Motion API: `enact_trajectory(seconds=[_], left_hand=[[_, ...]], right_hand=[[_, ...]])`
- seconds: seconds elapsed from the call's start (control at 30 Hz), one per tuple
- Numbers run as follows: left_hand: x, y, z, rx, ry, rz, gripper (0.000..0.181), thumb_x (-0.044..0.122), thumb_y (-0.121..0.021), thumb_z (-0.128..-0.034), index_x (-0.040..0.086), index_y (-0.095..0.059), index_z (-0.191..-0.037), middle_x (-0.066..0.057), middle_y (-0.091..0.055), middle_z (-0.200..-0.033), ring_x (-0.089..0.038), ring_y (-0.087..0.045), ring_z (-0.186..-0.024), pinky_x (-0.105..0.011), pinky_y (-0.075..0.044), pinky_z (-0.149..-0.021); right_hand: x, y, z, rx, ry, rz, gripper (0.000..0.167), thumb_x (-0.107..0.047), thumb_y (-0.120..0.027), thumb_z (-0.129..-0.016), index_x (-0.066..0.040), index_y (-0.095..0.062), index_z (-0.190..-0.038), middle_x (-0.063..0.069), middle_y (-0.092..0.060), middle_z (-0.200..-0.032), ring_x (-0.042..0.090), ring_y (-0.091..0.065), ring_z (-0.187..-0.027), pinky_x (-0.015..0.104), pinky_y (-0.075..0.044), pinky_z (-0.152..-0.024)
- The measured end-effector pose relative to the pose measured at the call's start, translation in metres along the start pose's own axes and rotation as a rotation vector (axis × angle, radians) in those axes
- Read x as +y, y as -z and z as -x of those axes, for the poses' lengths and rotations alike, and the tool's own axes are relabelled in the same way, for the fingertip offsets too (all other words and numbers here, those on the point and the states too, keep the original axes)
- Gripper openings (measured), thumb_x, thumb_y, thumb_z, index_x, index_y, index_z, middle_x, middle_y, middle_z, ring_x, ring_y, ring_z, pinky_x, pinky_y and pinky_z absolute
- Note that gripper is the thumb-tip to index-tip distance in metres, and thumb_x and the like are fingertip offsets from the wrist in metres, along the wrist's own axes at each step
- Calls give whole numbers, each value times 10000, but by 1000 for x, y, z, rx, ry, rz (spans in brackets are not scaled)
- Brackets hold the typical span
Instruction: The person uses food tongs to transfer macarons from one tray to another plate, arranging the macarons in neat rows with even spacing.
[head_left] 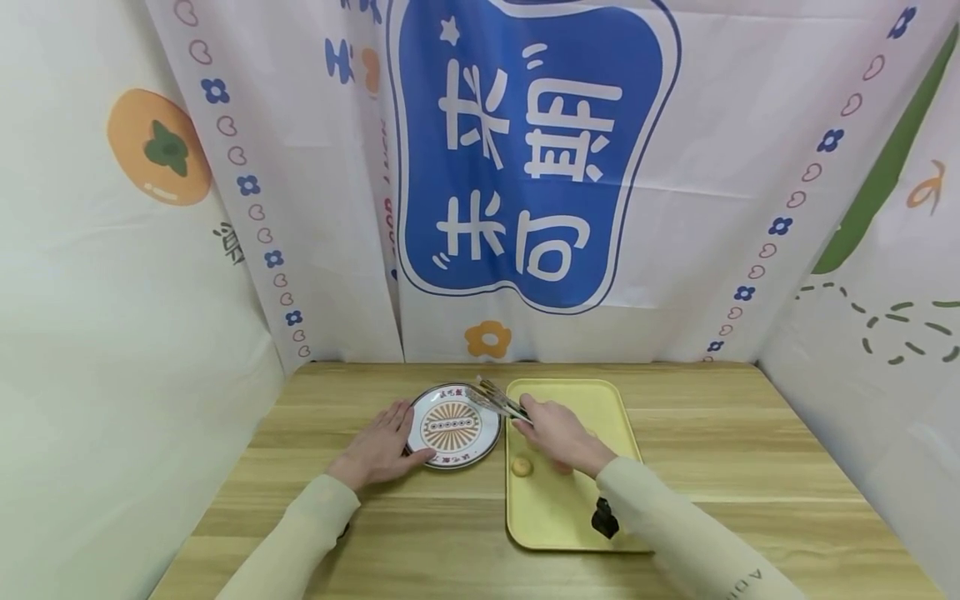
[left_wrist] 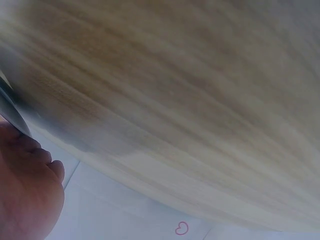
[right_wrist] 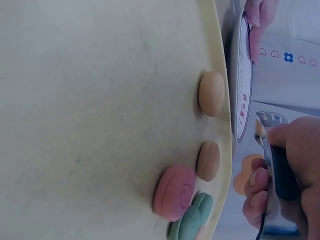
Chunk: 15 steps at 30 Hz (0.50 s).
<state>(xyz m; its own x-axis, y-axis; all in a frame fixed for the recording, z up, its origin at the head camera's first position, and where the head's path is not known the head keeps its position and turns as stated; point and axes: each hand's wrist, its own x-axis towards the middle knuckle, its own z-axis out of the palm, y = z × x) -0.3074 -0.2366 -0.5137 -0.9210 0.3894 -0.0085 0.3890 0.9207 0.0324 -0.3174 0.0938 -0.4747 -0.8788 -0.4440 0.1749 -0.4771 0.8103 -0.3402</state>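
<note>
The left hand (head_left: 378,450) rests at the left rim of a round white plate (head_left: 489,429) with an orange sunburst pattern, thumb along its lower edge. Metal tongs (right_wrist: 272,165) with a dark handle are gripped in the right hand (head_left: 558,433), their tips (head_left: 480,393) above the plate's upper right edge. Whether the tips hold anything I cannot tell. Below the right hand lies a yellow tray (head_left: 525,533). The right wrist view shows two tan round pieces (right_wrist: 211,94), a pink one (right_wrist: 175,192) and a green one (right_wrist: 190,222) along the tray's side.
Plate and tray lie side by side on a wood-grain table (head_left: 420,558). A black object (head_left: 604,518) shows beside the right sleeve, over the tray. Printed white cloth (head_left: 337,283) hangs behind the table and at both sides.
</note>
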Motion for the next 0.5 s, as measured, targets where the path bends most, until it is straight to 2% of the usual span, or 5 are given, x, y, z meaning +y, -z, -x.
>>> enact_trajectory(seconds=[0.23, 0.5], left_hand=[[0, 0, 0, 10, -14, 3, 1014, 741, -355, -923, -91, -282, -1498, -271, -233, -1590, -397, -234, -1491, -499, -245, -1224], [-1, -1, -1, 7, -17, 7, 1010, 735, -369, -922, -90, -283, -1498, -272, -240, -1589, -395, -241, -1489, -496, -246, -1225]], right_hand=[[-10, -8, -11, 15, 12, 31, 179, -288, -613, -976, -139, -520, -944, -27, -534, -667, 137, -496, -565, 286, -369, -436], [-20, -14, -19, -70, -2, 3, 141, -282, -583, -992, -151, -531, -981, -37, -552, -698, 110, -506, -564, 256, -410, -444]])
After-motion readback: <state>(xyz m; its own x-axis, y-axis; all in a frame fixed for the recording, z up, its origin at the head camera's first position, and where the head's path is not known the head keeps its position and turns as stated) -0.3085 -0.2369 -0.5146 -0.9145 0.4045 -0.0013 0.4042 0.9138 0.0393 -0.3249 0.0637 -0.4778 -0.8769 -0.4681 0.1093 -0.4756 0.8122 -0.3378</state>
